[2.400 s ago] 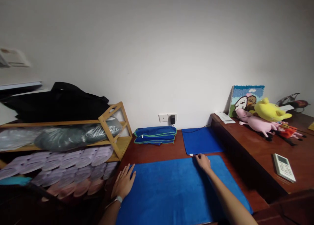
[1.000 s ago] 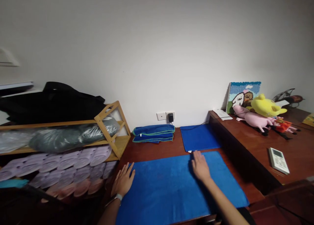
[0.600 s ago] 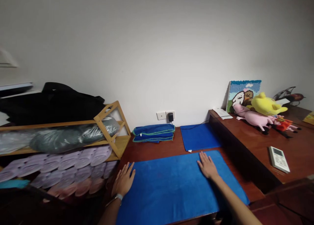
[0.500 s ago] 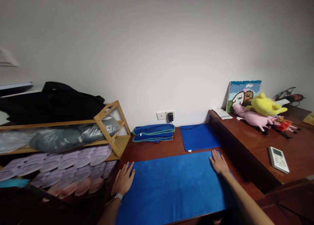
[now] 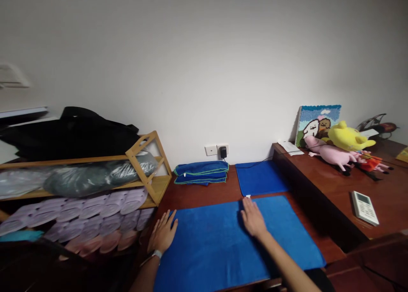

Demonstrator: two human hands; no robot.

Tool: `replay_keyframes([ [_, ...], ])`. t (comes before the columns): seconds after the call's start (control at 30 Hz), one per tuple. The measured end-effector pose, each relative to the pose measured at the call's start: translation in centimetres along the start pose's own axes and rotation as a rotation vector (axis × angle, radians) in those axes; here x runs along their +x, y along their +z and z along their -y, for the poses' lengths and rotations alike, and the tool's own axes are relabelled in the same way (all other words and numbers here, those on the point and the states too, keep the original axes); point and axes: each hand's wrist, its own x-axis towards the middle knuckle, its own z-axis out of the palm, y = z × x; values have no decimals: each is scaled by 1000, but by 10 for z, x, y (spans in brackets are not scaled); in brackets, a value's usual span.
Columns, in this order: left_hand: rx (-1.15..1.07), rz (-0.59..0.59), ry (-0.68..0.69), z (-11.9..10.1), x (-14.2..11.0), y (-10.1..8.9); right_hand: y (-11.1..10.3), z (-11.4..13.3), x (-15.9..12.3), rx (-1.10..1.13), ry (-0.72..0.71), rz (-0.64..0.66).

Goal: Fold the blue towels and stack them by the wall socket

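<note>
The person's left hand [image 5: 162,234] lies over the far left corner of the large blue cloth [image 5: 207,249], palm down with the fingers apart; the weight there probably anchors that corner against sliding. The right hand [image 5: 253,219] is open too, laid on the cloth right of its middle, fingers pointing to the far edge and nothing in its grasp. The hands are well apart, which seems to let one steady the fabric while the other presses it flat. The cloth itself is spread over the near part of the table [image 5: 207,196], mostly smooth, with faint creases near the front.

Just beyond the right fingertips is a small white tag [image 5: 248,196] at the near edge of a darker blue cloth [image 5: 261,179], which lies flat by the wall. Left of it, green-edged cloths [image 5: 201,171] sit folded in a stack, a shape that takes up little room.

Farther right, a white remote [image 5: 365,208] lies face up on a raised wooden surface [image 5: 334,194]. Behind it, a picture [image 5: 317,120] stands tilted, apparently propped by the wall, with a yellow plush toy [image 5: 349,137] and a pink plush toy [image 5: 331,153] heaped before it.
</note>
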Motion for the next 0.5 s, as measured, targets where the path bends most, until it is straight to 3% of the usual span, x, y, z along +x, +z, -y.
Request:
replay_keyframes([
  [0.1, 19, 19, 12, 0, -1, -2, 28, 65, 1, 95, -179, 99],
  [0.2, 29, 37, 14, 1, -2, -2, 35, 74, 1, 105, -221, 133],
  [0.3, 29, 34, 0, 1, -2, -1, 23, 28, 0, 48, -130, 122],
  [0.5, 0, 5, 4, -1, -1, -1, -16, -122, -10, -108, 190, 126],
])
